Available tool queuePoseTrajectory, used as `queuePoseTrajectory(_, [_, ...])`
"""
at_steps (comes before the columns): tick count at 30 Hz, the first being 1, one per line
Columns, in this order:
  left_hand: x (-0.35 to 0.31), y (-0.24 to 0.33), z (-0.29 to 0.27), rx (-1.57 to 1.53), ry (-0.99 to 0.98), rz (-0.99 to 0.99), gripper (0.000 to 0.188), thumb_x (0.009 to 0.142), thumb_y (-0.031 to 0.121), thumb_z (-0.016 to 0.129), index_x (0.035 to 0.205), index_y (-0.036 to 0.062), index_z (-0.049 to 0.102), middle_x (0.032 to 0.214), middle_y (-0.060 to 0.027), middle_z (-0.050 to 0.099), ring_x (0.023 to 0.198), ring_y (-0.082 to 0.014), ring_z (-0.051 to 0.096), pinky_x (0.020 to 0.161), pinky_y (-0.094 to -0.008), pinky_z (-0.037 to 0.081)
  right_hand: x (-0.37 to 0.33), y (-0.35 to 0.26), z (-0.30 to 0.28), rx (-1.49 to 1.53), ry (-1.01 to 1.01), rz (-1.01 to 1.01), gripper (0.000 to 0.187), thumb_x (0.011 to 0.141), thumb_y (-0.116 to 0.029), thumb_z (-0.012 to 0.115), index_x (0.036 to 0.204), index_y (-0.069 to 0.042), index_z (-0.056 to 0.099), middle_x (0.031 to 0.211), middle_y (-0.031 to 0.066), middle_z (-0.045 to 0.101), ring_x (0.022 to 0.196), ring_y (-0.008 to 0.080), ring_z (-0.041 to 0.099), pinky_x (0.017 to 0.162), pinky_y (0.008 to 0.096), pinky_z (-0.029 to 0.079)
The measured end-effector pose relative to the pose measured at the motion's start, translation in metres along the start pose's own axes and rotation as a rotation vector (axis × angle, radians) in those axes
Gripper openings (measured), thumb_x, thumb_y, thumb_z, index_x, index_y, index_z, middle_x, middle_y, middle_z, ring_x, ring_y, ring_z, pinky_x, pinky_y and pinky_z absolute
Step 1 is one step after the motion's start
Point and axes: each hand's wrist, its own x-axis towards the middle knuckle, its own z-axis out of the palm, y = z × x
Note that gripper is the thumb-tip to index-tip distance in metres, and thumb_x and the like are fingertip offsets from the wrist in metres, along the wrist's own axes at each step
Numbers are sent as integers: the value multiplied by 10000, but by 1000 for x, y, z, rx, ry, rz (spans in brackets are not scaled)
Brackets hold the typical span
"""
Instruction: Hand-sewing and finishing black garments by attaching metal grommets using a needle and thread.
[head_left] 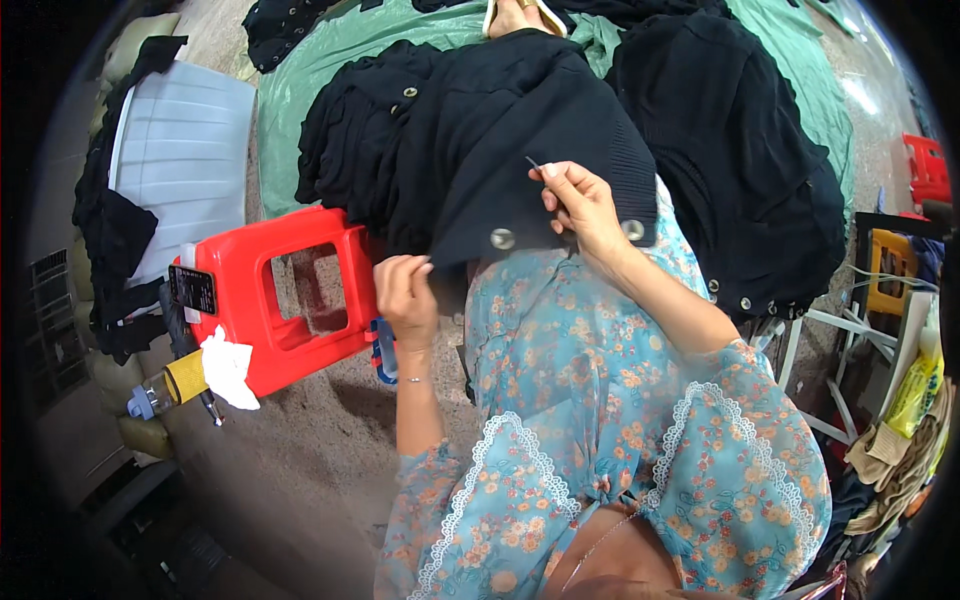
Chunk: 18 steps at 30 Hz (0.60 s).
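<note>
Across my lap lies a black knitted garment (520, 130) with a ribbed band and large shiny metallic buttons, one button (502, 239) near its lower edge. My left hand (407, 300) is closed in a pinch at the garment's left corner. Above the ribbed band, my right hand (582, 205) pinches a small thin dark tool (533, 161); its tip sticks out past the fingers, and its exact kind is too small to tell. Another metallic button (633, 230) sits just below the right wrist.
More black garments (725, 150) lie heaped at the right on green sheeting (300, 100). At the left stands a red plastic stool (250, 250) with a phone (192, 290) and white tissue (229, 368). Behind it is a pale blue tub (185, 135). White metal legs (835, 385) stand at right.
</note>
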Motion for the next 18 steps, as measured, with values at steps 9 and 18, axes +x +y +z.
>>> queuePoseTrajectory(9, [-7, 8, 13, -97, -163, -97, 279, 798, -15, 706, 1072, 42, 689, 1086, -139, 599, 1005, -308, 604, 851, -385, 505, 11, 34, -5, -254, -72, 118, 223, 982, -271, 631, 976, -53, 677, 673, -59, 521, 553, 7, 438, 454, 169, 346])
queuePoseTrajectory(18, [25, 24, 57, -272, -210, 43, 135, 789, -43, 708, 908, 21, 718, 895, -106, 602, 781, -245, 634, 665, -319, 522, 8, 38, -2, -284, -60, 90, 207, 979, -263, 638, 978, -59, 673, 691, -49, 539, 558, 6, 433, 469, 162, 343])
